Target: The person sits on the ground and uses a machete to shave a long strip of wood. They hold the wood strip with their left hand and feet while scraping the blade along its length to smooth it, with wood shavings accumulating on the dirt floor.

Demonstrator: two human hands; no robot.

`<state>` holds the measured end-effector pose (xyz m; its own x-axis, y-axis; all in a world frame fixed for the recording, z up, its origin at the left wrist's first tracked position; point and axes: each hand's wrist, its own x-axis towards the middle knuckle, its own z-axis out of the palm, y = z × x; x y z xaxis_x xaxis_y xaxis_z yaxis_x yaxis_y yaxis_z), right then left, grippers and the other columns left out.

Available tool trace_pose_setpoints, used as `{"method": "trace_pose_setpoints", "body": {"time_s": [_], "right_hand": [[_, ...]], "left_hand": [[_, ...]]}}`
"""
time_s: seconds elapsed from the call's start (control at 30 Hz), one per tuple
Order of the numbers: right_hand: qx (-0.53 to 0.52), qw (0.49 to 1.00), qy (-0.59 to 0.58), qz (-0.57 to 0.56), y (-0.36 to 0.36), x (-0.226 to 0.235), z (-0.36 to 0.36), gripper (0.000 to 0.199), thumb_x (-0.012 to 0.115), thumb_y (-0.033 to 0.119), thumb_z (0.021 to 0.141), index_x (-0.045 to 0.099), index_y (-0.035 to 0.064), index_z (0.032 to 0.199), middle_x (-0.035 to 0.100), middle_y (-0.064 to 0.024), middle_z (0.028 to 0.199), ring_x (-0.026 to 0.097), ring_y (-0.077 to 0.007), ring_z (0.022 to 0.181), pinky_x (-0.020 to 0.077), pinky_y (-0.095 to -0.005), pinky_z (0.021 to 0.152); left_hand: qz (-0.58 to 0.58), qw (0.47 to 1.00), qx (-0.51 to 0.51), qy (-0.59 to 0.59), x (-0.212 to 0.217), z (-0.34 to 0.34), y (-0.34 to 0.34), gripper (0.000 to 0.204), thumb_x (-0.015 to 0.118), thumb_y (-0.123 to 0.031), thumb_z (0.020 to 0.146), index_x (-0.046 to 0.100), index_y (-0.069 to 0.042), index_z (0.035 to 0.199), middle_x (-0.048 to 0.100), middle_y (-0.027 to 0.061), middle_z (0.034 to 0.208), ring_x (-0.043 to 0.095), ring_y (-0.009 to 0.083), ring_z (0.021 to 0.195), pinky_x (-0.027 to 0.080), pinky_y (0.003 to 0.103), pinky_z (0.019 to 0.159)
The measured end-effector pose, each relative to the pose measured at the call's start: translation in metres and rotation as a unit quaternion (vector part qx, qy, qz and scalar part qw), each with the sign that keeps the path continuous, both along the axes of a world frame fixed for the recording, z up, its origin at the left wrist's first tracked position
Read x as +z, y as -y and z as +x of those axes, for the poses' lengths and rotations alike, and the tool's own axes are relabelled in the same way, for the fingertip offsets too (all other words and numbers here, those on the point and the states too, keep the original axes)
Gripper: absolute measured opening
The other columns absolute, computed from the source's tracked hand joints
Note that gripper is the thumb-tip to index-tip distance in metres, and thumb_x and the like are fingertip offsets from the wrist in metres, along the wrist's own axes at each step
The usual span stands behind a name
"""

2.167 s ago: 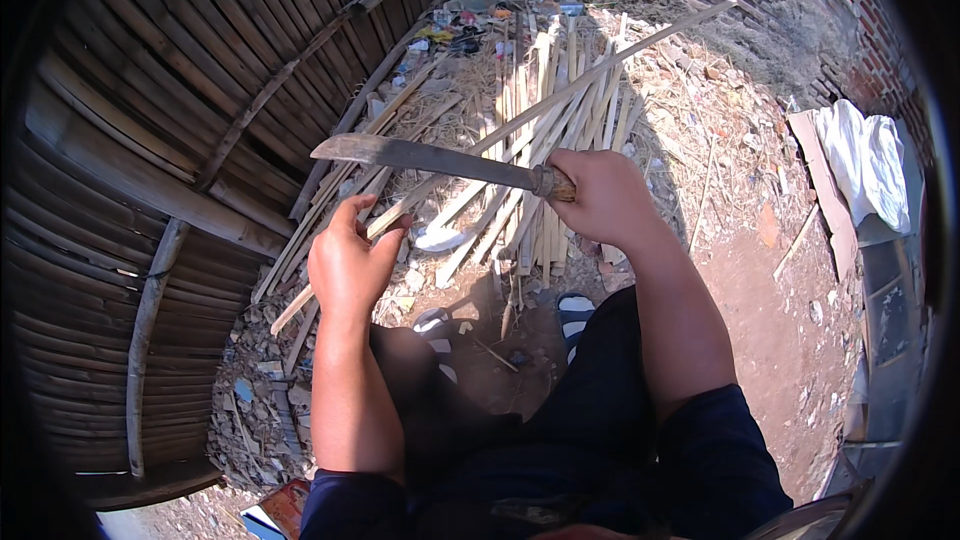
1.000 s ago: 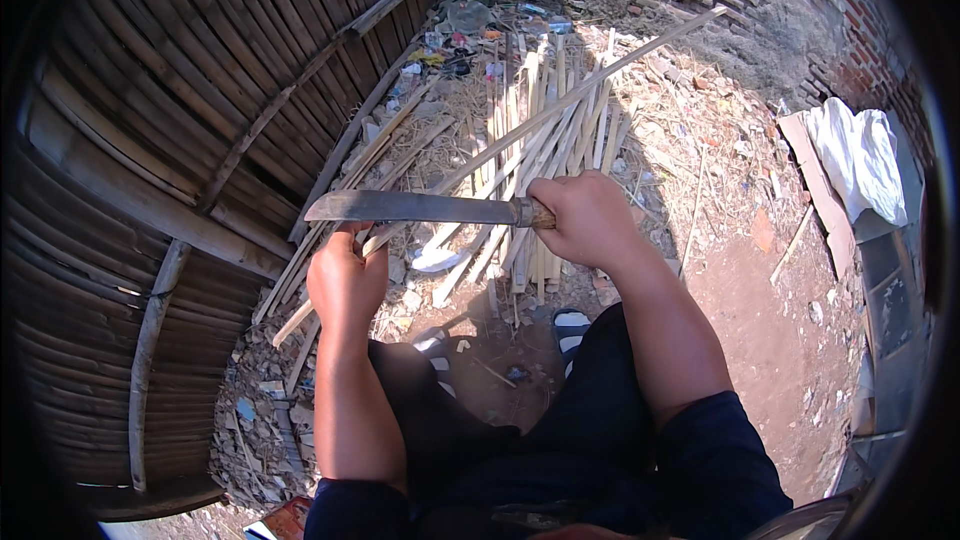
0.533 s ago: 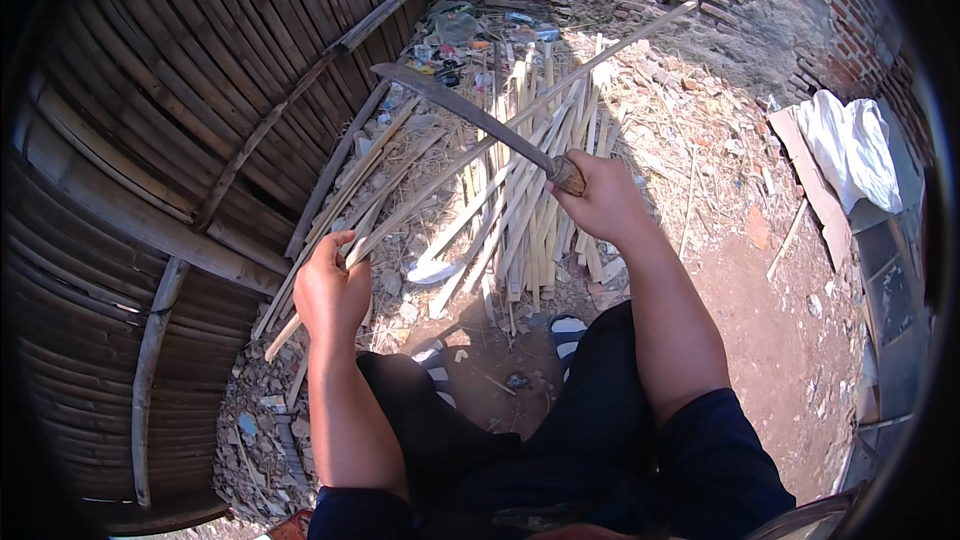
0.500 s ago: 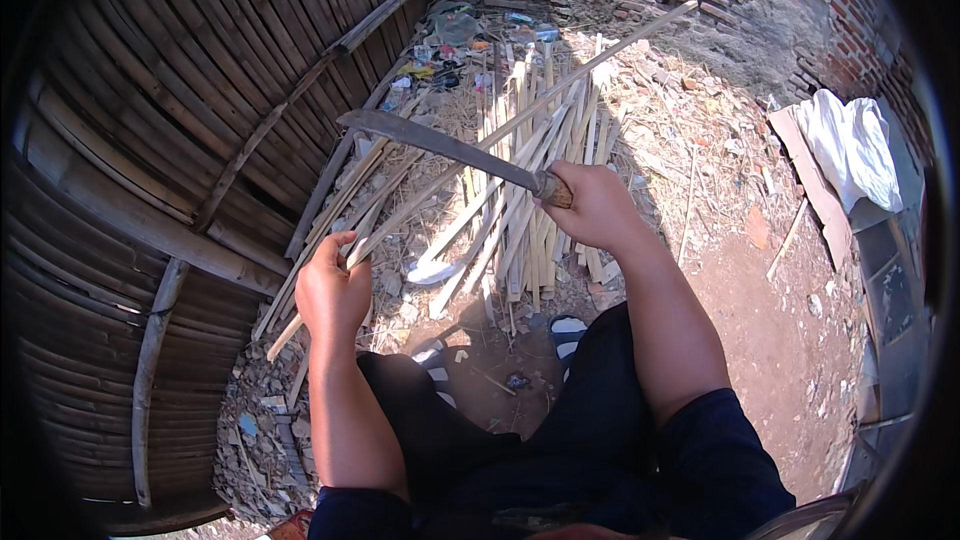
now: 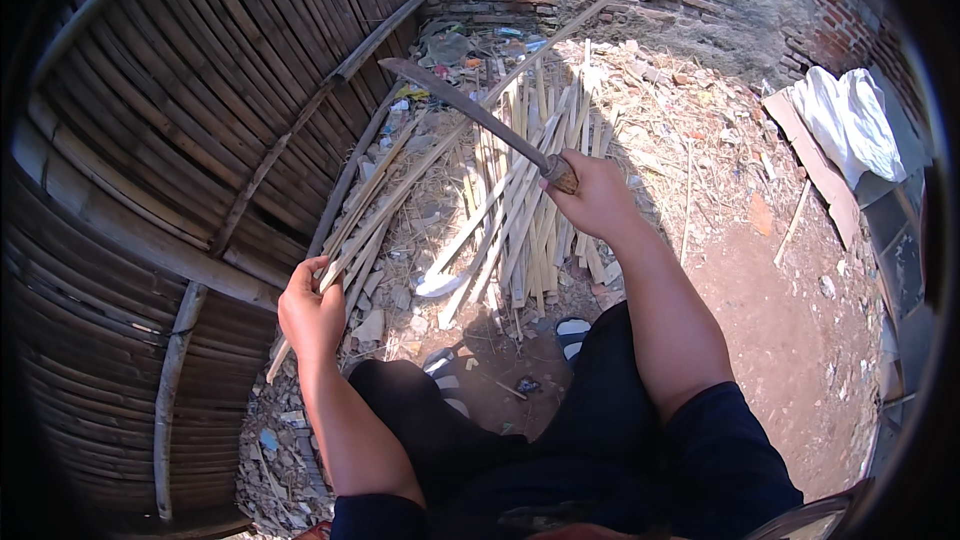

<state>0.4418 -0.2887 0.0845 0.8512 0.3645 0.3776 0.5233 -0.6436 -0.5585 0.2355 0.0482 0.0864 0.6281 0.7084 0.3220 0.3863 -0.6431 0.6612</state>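
There goes my left hand (image 5: 313, 315), drawn nearer the slatted wall (image 5: 150, 160), grip closed round the long wooden strip (image 5: 572, 32) slanting over the pile (image 5: 518, 215); my right hand (image 5: 595, 198) clenches the machete (image 5: 475, 113), leaving the strip's held end well clear of its blade.

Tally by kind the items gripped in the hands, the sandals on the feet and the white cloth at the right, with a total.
Large knife, in the right hand: 1
Long strip, in the left hand: 1
Striped sandals: 2
White cloth: 1
Total: 5
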Motion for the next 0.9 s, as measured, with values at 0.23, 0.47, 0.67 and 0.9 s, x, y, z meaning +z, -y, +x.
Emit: {"method": "trace_pose_setpoints", "body": {"time_s": [0.23, 0.47, 0.67, 0.9], "right_hand": [[0.12, 0.985, 0.063, -0.104, 0.003, 0.012, -0.023, 0.015, 0.075, 0.021, 0.084, 0.067, 0.01, 0.09, 0.07, -0.0144, 0.077, 0.071, -0.0394, 0.08, 0.0546, -0.0519, 0.074], [-0.05, 0.997, 0.019, 0.056, 0.038, 0.001, 0.008, 0.026, 0.08, 0.027, 0.089, 0.066, 0.005, 0.091, 0.067, -0.0168, 0.074, 0.065, -0.0407, 0.07, 0.05, -0.0457, 0.066], [0.137, 0.979, 0.123, -0.088, -0.008, -0.002, -0.015, 0.018, 0.076, 0.018, 0.08, 0.065, 0.0077, 0.087, 0.066, -0.0144, 0.073, 0.066, -0.0415, 0.071, 0.0519, -0.0501, 0.065], [0.016, 0.996, 0.063, -0.056, 0.0, 0.009, -0.002, 0.02, 0.075, 0.023, 0.084, 0.071, 0.0081, 0.098, 0.072, -0.0169, 0.08, 0.071, -0.0412, 0.08, 0.0547, -0.0509, 0.074]], "left_hand": [[-0.07, 0.997, -0.028, 0.018, -0.01, -0.004, 0.016, 0.025, 0.08, -0.016, 0.093, 0.076, -0.005, 0.115, 0.062, -0.0033, 0.073, 0.047, 0.0047, 0.067, 0.041, 0.024, 0.064], [-0.043, 0.998, -0.026, 0.044, -0.035, 0.004, -0.008, 0.022, 0.079, -0.015, 0.091, 0.076, -0.004, 0.109, 0.076, 0.0064, 0.079, 0.067, 0.0073, 0.071, 0.051, 0.026, 0.069], [-0.074, 0.997, -0.023, 0.004, -0.029, 0.009, 0.013, 0.02, 0.078, -0.015, 0.094, 0.075, -0.002, 0.109, 0.071, 0.0005, 0.077, 0.057, 0.0045, 0.07, 0.046, 0.025, 0.067], [-0.016, 0.999, -0.027, 0.01, -0.029, -0.005, 0.0, 0.023, 0.075, -0.011, 0.089, 0.076, -0.004, 0.111, 0.077, 0.0073, 0.085, 0.067, 0.0124, 0.073, 0.051, 0.028, 0.071]]}}
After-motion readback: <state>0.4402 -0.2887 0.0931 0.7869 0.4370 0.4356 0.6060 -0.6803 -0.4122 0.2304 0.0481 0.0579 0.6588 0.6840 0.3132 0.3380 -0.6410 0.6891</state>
